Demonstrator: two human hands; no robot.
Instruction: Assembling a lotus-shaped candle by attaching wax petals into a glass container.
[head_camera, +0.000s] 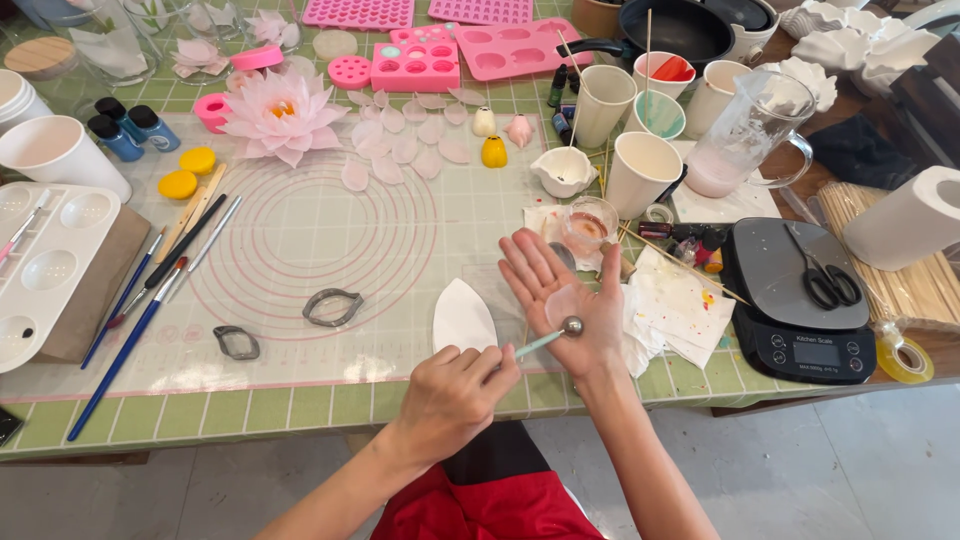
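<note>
now the left hand (452, 395) grips the ball tool (548, 338), pressing a pale petal (562, 303) on the flat, spread right hand (562, 300); shaping underway, gentle even rolling needed.

Right grip (565, 300): open, palm up over the bench (300, 415), a petal (562, 305) lying on it.
Left grip (455, 395): nearer than the right grip and to its left, closed round a ball tool (548, 338) whose ball touches the petal.
Cutters (332, 307): on the mat (300, 240), left of both grips.
Brushes (150, 290): farther left, beside the tray (50, 265).
Cups (640, 170): beyond the right grip.
Scale (795, 300): right of the right grip, scissors (825, 275) on it.
Flower (280, 115): far left, beyond the cutters.
</note>
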